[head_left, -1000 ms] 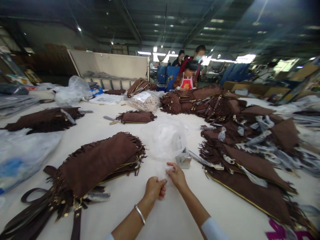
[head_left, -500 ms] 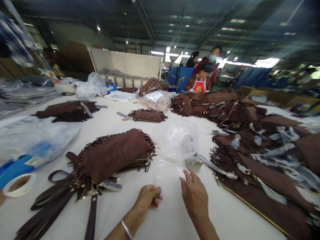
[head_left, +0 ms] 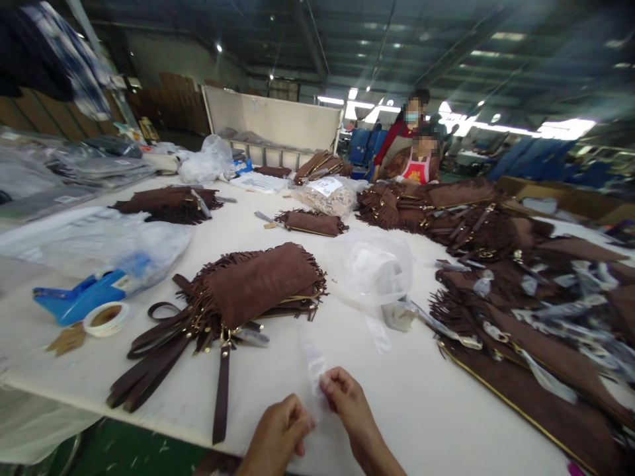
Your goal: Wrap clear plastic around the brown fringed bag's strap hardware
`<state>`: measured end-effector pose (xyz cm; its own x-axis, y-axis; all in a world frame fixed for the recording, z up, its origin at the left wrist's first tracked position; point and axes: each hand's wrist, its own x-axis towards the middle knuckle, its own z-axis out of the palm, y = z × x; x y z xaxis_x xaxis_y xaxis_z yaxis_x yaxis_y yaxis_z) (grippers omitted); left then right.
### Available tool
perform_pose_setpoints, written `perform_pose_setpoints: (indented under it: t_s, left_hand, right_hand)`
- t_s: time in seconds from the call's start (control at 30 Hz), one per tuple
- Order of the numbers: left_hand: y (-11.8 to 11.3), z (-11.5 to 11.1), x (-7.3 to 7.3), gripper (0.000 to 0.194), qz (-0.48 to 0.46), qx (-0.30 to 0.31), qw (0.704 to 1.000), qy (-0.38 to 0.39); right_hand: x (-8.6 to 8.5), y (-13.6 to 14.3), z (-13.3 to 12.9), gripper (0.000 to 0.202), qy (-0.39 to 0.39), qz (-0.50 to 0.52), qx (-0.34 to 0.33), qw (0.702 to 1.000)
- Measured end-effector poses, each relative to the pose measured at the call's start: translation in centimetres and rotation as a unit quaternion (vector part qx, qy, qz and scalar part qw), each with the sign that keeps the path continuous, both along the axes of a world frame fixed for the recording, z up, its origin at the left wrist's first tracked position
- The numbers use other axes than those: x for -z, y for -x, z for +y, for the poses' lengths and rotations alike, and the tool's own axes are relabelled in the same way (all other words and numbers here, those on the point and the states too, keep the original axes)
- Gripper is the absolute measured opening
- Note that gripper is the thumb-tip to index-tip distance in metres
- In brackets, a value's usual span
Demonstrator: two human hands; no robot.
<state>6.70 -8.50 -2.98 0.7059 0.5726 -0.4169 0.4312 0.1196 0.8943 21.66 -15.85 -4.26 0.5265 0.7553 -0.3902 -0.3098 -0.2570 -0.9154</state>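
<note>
Near the table's front edge, my right hand (head_left: 350,403) pinches a narrow clear plastic strip (head_left: 313,360). My left hand (head_left: 284,426) is closed just left of it, its fingertips near the strip's lower end; what it holds, if anything, is too small to make out. Beyond my hands, a stack of brown fringed bags (head_left: 262,281) lies at the left with straps trailing forward. A round translucent plastic container (head_left: 380,268) stands past my right hand, with another clear strip (head_left: 380,332) on the table before it.
Many brown bags (head_left: 536,344) cover the right side. A blue tape dispenser (head_left: 82,297), a tape roll (head_left: 106,318) and plastic bags (head_left: 99,238) lie at the left. Another brown pouch (head_left: 311,223) is farther back. Two people (head_left: 417,168) are beyond the table.
The view has turned left. My right hand has moved from beside the container to the clear strip and closed on it. My left hand is lower and nearer the table's front edge.
</note>
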Motion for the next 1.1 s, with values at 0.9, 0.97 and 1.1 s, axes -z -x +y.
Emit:
perform_pose_setpoints:
  t_s: [0.9,0.97,1.1]
  left_hand:
    - [11.1,3.9,-5.0,0.025,-0.031,0.013,0.997,-0.066]
    - [12.1,3.9,-5.6,0.031,-0.024,0.003,0.996,-0.090]
    - [13.6,3.7,-5.9,0.040,-0.016,-0.013,0.993,-0.120]
  right_hand:
    - [-4.7,7.3,-0.7,0.042,-0.009,0.075,-0.145,0.986]
    - [-5.4,7.8,-0.2,0.049,-0.024,0.109,-0.158,0.981]
    - [-5.7,9.3,0.7,0.051,-0.039,0.119,-0.208,0.970]
